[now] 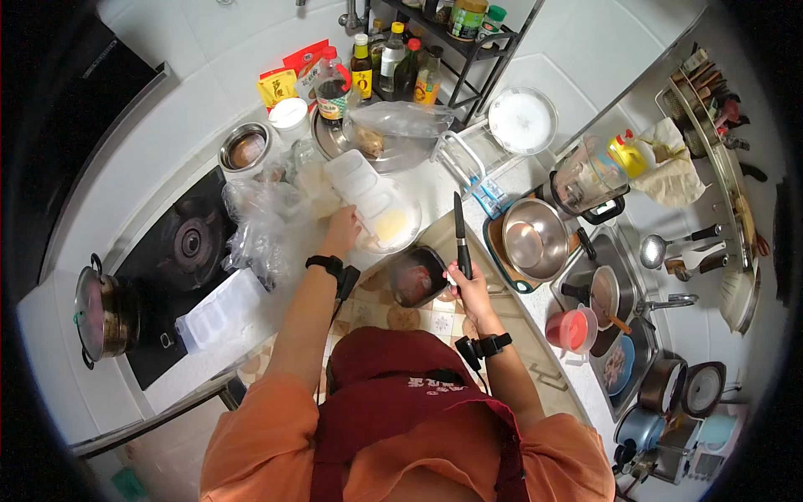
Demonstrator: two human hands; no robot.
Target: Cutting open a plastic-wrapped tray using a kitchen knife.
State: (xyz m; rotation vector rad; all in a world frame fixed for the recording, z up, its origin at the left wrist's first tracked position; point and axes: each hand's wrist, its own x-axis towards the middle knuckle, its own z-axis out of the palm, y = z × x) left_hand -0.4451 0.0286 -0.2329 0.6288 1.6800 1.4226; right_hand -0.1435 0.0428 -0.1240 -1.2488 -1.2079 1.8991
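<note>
My right hand [469, 283] is closed around the black handle of a kitchen knife [460, 216], whose blade points away from me over the counter edge. My left hand [344, 226] is at the left edge of a clear plate [411, 235]; whether its fingers grip anything cannot be told. On that plate lie a white compartment tray [359, 179] and something pale yellow [391, 226]. Crumpled plastic bags [254, 210] are just left of my left hand. Below the counter edge, between my hands, a dark bin [419, 276] has reddish contents.
At left are a black cooktop [188, 245], a lidded pot [103, 314] and another white tray [223, 310]. Bottles [362, 69] stand behind the plate. To the right are a steel bowl [533, 241] on a cutting board, a blender jug [586, 176] and a filled sink [643, 339].
</note>
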